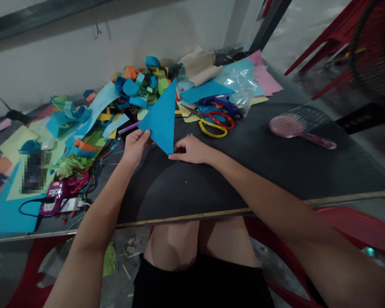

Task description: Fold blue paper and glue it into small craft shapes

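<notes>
A blue paper triangle (162, 117) stands tilted up above the dark table (276, 171), its long point reaching up and away from me. My left hand (135, 144) pinches its left corner between thumb and fingers. My right hand (191, 149) is closed on the lower tip, knuckles resting on the table. Both forearms reach in from the bottom of the view.
Behind the triangle lies a heap of folded blue, green and orange paper strips (137, 85). Scissors with red and yellow handles (213, 122) sit to the right, with paper sheets and plastic film (244, 77). A pink hairbrush (291, 128) lies far right. A purple device with cable (53, 201) rests left.
</notes>
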Motion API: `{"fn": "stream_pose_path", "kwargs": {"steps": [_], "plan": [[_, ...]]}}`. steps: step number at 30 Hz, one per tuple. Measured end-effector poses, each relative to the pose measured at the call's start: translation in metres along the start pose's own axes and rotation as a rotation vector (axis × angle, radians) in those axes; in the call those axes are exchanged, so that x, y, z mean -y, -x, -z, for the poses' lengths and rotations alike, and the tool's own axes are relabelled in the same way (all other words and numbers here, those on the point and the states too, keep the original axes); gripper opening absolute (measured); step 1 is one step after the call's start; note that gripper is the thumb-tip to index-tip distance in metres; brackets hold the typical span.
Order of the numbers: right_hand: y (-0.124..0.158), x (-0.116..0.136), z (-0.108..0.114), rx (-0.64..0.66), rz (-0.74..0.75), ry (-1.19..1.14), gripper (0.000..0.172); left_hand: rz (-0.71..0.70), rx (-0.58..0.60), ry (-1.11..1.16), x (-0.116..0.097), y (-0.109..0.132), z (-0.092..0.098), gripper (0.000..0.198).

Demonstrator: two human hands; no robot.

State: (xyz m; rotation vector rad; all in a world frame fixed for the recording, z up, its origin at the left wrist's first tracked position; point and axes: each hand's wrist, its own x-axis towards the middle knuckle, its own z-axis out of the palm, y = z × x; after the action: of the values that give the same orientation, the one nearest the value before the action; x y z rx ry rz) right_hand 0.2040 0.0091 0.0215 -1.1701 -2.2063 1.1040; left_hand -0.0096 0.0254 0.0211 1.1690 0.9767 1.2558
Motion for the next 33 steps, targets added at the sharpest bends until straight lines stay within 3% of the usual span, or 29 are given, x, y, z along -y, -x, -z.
{"fn": "stream_pose_path", "kwargs": {"steps": [6, 11, 18, 33], "plan": [[0.001, 0.000, -0.001, -0.030, 0.016, -0.045, 0.028, -0.021, 0.008, -0.022, 0.000, 0.000, -0.001, 0.041], [-0.001, -0.001, -0.004, -0.014, -0.027, -0.043, 0.027, -0.056, -0.071, -0.018, 0.001, 0.001, -0.001, 0.049], [0.001, 0.000, -0.002, -0.013, 0.015, -0.026, 0.027, -0.077, -0.060, -0.208, 0.008, 0.007, -0.005, 0.061], [0.002, 0.006, 0.001, -0.001, 0.016, 0.014, 0.032, -0.101, -0.125, -0.176, 0.015, 0.006, -0.002, 0.058]]}}
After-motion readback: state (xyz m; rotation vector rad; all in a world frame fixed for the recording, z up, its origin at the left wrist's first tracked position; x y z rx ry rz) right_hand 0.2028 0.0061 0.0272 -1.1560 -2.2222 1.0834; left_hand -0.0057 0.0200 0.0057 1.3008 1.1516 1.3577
